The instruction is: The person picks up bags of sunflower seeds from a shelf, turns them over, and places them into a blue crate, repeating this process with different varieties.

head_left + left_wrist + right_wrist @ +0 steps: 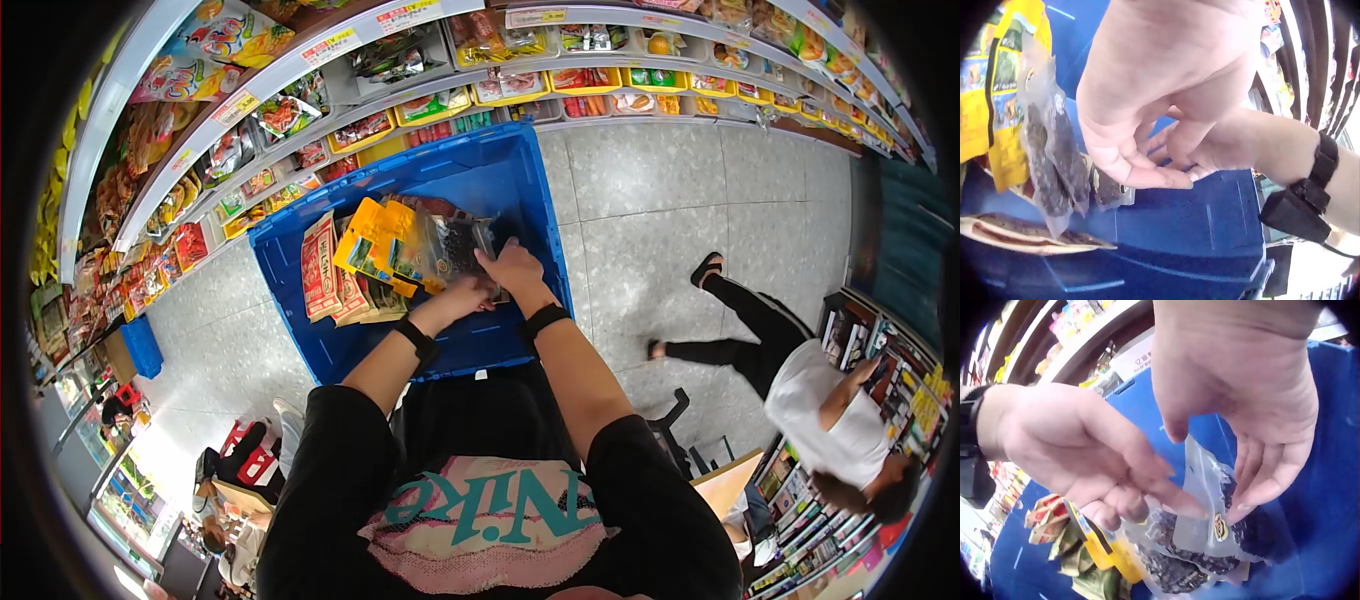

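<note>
Several clear pouches of dark dried food (455,245) stand in a blue crate (465,365). My right hand (1241,394) reaches down over the nearest pouch (1210,487), thumb and fingers apart, fingertips right at its face beside a small yellow label. From the other side comes my left hand (1072,444), fingers loosely bent, one fingertip overlapping the same pouch. In the left wrist view the left hand (1166,75) has nothing between its fingers, and the right hand (1229,140) shows behind it. Yellow packets (375,240) and red-and-tan packets (322,270) lie left of the pouches.
Shelves of packaged snacks (420,105) curve along the crate's far side. Grey tiled floor (650,170) stretches to the right, where a person in a white top (830,400) stands near another shelf. A small blue bin (142,347) sits on the left.
</note>
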{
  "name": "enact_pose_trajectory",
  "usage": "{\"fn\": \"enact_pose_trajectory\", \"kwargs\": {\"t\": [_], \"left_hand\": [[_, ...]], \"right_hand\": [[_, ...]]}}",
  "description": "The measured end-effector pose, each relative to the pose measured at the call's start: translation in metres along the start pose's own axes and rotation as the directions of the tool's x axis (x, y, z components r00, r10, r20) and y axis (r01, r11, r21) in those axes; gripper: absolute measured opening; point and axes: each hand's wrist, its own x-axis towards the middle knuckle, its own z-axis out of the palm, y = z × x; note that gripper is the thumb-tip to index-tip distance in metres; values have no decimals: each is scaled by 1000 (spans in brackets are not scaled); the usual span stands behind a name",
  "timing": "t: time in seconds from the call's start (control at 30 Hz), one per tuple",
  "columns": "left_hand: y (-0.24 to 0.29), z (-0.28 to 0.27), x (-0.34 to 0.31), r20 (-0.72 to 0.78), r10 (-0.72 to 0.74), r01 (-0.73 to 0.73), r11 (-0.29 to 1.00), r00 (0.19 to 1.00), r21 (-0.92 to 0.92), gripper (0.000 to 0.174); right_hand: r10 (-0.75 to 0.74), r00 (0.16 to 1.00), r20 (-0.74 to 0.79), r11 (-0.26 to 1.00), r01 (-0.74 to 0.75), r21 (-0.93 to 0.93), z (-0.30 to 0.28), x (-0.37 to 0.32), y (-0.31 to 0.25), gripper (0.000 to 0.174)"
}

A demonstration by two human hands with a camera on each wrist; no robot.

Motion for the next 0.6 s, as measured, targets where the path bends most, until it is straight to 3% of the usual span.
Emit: {"fn": "enact_pose_trajectory", "kwargs": {"t": [0.03, 0.17, 0.23, 0.27, 0.3, 0.33, 0.37, 0.43, 0.5, 0.57, 0.6], "left_hand": [[4, 7, -4, 2, 4, -4, 1000, 1000, -4, 34], [7, 3, -14, -59, -33, 35, 999, 998, 30, 32], [8, -19, -17, -196, 134, -48, 920, 971, 390, 33], [12, -26, -22, -201, 136, -48, 921, 970, 388, 33], [16, -33, -29, -372, 417, -87, 754, 830, 651, 34], [21, -39, -34, -410, 688, -16, 523, 599, 852, 36], [20, -48, -32, -411, 690, -18, 523, 595, 852, 36], [17, -62, -23, -561, 649, 32, 639, 513, 768, 38], [14, -69, -16, -585, 633, 21, 669, 507, 743, 36], [26, -71, -19, -554, 499, 200, 596, 667, 777, 35], [25, -74, -15, -553, 500, 196, 599, 666, 777, 35]], "right_hand": [[11, 999, 45, 994, -6, -110, 1, -1, -1, 79], [-66, 998, -15, 987, 63, -147, 15, -1, -4, 62], [-176, 978, -109, 979, 162, -120, 16, 2, -6, 44], [-215, 965, -152, 973, 198, -121, 16, 1, -6, 35], [-220, 964, -152, 971, 202, -124, 16, 0, -8, 35], [-222, 964, -144, 971, 206, -121, 16, 0, -9, 34], [-224, 965, -137, 971, 209, -118, 15, 0, -10, 32], [-237, 965, -110, 966, 222, -136, 15, -1, -11, 32], [-248, 965, -81, 960, 234, -153, 16, -2, -12, 31], [-278, 955, -99, 956, 266, -126, 21, -3, -9, 31], [-277, 955, -101, 956, 264, -131, 22, -3, -7, 31]]}}
